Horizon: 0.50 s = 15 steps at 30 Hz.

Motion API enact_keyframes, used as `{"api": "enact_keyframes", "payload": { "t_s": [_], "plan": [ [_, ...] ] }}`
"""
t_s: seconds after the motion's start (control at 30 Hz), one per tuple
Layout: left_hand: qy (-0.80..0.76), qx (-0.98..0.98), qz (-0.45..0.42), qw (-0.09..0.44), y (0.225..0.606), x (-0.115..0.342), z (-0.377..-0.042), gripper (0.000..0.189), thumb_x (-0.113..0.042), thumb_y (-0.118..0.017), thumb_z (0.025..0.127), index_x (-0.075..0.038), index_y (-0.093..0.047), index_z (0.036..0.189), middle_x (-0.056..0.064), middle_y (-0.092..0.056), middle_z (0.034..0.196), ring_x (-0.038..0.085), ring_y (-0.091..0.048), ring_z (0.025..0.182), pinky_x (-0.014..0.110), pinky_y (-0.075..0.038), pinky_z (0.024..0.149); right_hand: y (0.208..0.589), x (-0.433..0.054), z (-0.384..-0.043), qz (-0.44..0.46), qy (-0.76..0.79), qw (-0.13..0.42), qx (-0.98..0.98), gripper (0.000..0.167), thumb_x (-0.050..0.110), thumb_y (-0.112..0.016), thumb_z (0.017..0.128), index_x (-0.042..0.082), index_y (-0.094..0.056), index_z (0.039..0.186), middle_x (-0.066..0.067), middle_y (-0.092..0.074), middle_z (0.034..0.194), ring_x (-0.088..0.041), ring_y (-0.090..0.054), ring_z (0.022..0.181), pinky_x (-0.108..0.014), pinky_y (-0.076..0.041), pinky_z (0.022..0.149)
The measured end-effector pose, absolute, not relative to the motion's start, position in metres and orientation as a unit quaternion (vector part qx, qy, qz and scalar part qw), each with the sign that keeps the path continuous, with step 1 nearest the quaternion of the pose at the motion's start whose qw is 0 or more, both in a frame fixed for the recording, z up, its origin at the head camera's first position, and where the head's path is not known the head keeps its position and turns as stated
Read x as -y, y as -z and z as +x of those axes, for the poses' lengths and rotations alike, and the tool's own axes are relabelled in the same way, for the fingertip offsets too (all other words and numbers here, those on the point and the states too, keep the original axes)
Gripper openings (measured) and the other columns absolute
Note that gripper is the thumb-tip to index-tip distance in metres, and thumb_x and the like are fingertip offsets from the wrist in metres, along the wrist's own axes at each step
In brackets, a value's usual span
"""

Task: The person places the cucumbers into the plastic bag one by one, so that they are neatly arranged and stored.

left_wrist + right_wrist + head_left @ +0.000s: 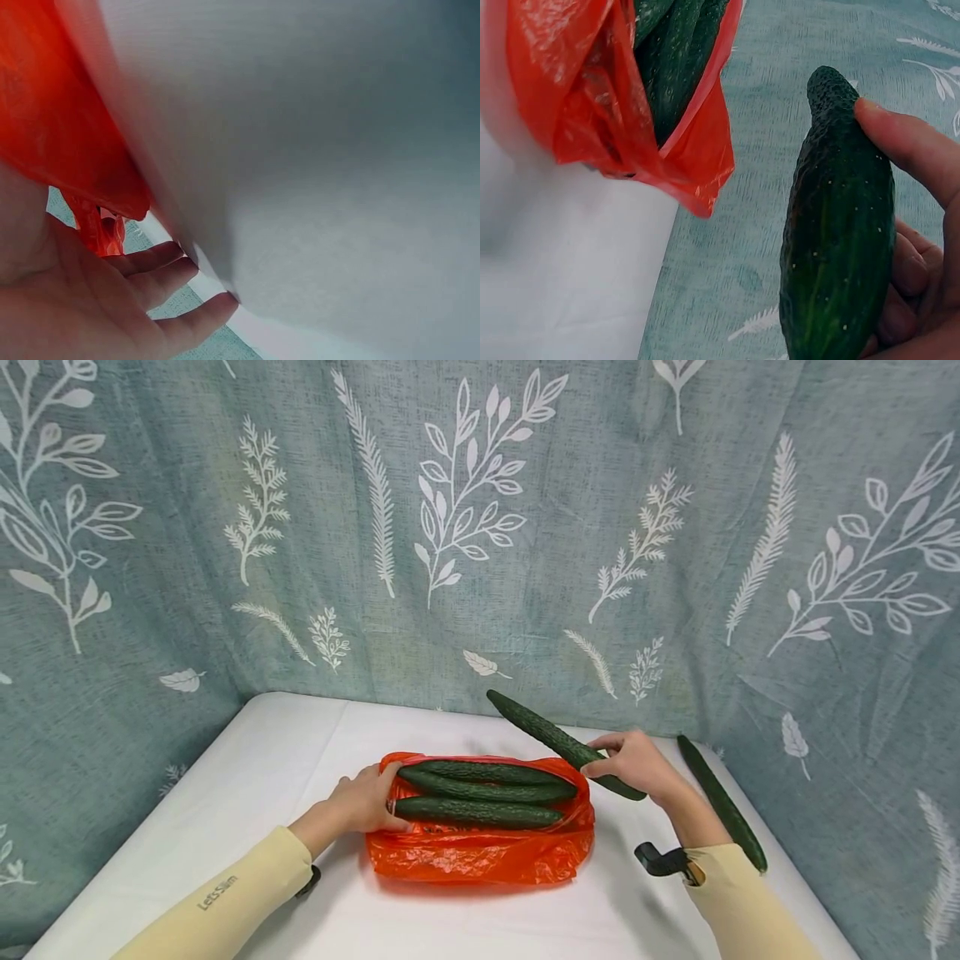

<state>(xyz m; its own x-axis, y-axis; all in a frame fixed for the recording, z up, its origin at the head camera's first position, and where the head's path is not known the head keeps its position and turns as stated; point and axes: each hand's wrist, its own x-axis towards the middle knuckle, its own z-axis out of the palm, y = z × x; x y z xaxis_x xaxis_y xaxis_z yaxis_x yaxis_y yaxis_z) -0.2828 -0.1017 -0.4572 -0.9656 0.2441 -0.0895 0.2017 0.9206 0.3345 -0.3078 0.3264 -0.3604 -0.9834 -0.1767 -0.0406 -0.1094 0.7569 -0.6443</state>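
Observation:
A red plastic bag (480, 860) lies on the white table with its mouth facing up, and several dark green cucumbers (480, 812) show inside. My left hand (367, 802) holds the bag's left end, thumb and forefinger at its rim. In the left wrist view the other fingers (161, 274) stretch past the bag. Above the bag's right end, my right hand (633, 766) grips one cucumber (551, 735) near its right end. That cucumber slants up to the left. In the right wrist view the thumb presses near the tip of the held cucumber (840, 225).
Another cucumber (720, 802) lies along the right edge of the white table (300, 760). A grey-green curtain (480, 635) with white leaf prints hangs behind and on both sides. Dark straps (663, 860) sit at the wrists.

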Motion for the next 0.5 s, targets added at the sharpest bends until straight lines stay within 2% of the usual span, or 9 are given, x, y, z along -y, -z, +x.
{"api": "enact_keyframes", "payload": {
  "t_s": [0.07, 0.13, 0.17, 0.33, 0.5],
  "plan": [
    [-0.161, -0.978, 0.114, 0.066, 0.457, 0.101, -0.283, 0.112, -0.064, -0.084, 0.07, -0.012, -0.032, 0.155, 0.022, -0.05, 0.144, 0.038, -0.047, 0.134, 0.066, -0.036, 0.104, 0.36, -0.322, -0.309, -0.081, 0.345, 0.049, -0.934, 0.055, 0.03, -0.085, 0.077, 0.006, -0.071, 0.124, -0.003, -0.045, 0.072, -0.019, -0.042, 0.068, -0.035, -0.041, 0.068],
    [-0.158, -0.978, 0.115, 0.066, 0.456, 0.101, -0.283, 0.114, -0.065, -0.083, 0.07, -0.012, -0.031, 0.156, 0.021, -0.05, 0.144, 0.037, -0.047, 0.135, 0.066, -0.036, 0.104, 0.361, -0.318, -0.311, -0.086, 0.351, 0.053, -0.931, 0.053, 0.027, -0.085, 0.077, 0.005, -0.071, 0.124, 0.001, -0.027, 0.064, -0.017, -0.027, 0.059, -0.035, -0.035, 0.063],
    [-0.159, -0.978, 0.116, 0.066, 0.456, 0.101, -0.283, 0.114, -0.065, -0.083, 0.07, -0.012, -0.031, 0.156, 0.021, -0.05, 0.144, 0.037, -0.047, 0.134, 0.066, -0.037, 0.104, 0.361, -0.317, -0.312, -0.089, 0.355, 0.053, -0.929, 0.053, 0.026, -0.086, 0.077, 0.005, -0.071, 0.123, 0.003, -0.024, 0.061, -0.016, -0.023, 0.057, -0.034, -0.033, 0.061],
    [-0.157, -0.979, 0.116, 0.065, 0.456, 0.102, -0.283, 0.114, -0.065, -0.084, 0.069, -0.012, -0.031, 0.155, 0.021, -0.05, 0.144, 0.037, -0.048, 0.134, 0.065, -0.037, 0.103, 0.361, -0.306, -0.316, -0.126, 0.357, 0.053, -0.924, 0.05, 0.024, -0.086, 0.075, 0.004, -0.073, 0.12, 0.004, -0.024, 0.058, -0.014, -0.02, 0.054, -0.031, -0.026, 0.054],
    [-0.152, -0.979, 0.119, 0.062, 0.457, 0.101, -0.283, 0.113, -0.066, -0.083, 0.07, -0.011, -0.032, 0.155, 0.021, -0.051, 0.143, 0.037, -0.048, 0.133, 0.067, -0.037, 0.103, 0.363, -0.297, -0.321, -0.16, 0.352, 0.063, -0.92, 0.048, 0.024, -0.087, 0.076, 0.007, -0.074, 0.118, 0.005, -0.024, 0.057, -0.013, -0.019, 0.053, -0.029, -0.026, 0.054]
  ]
}}
